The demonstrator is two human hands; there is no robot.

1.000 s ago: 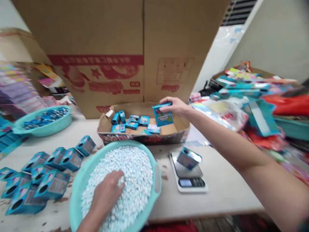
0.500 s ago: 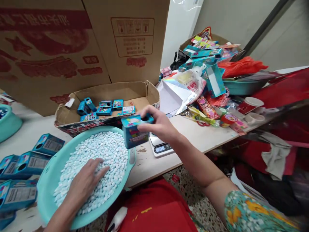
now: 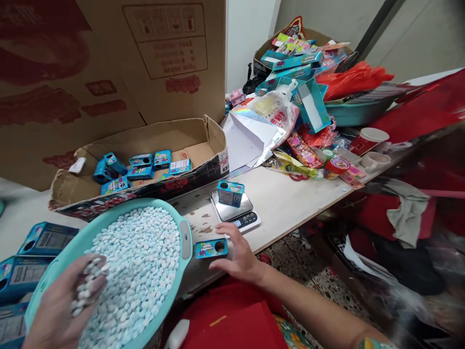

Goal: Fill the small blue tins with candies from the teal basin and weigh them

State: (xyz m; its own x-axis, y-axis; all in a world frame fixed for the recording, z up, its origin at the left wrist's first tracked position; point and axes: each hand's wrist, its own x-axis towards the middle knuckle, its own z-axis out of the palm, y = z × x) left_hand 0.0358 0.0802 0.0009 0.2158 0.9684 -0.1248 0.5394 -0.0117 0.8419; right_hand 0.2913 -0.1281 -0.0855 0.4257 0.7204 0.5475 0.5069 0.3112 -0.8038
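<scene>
My left hand (image 3: 61,300) is curled around a handful of white and pale-blue candies (image 3: 87,286), over the left side of a turquoise basin (image 3: 186,237) full of the same candies. To the right of the basin's handle stands a small blue candy box (image 3: 207,249), its round hole facing up. The fingers of my right hand (image 3: 236,257) are spread on either side of that box's right end, without visibly gripping it. Another blue candy box (image 3: 230,194) stands on the plate of a small digital scale (image 3: 250,220), just beyond my right hand.
Behind the basin, an open cardboard tray (image 3: 203,140) holds several blue boxes. More blue boxes (image 3: 47,238) stand left of the basin. A large carton (image 3: 174,43) rises behind. Wrappers, a red paper cup (image 3: 367,140) and packaging (image 3: 312,104) crowd the right side of the table.
My left hand has lifted out of the candies with a handful. My right hand, which held a blue box, has come down and opened. A box now shows on the scale. The view has shifted.
</scene>
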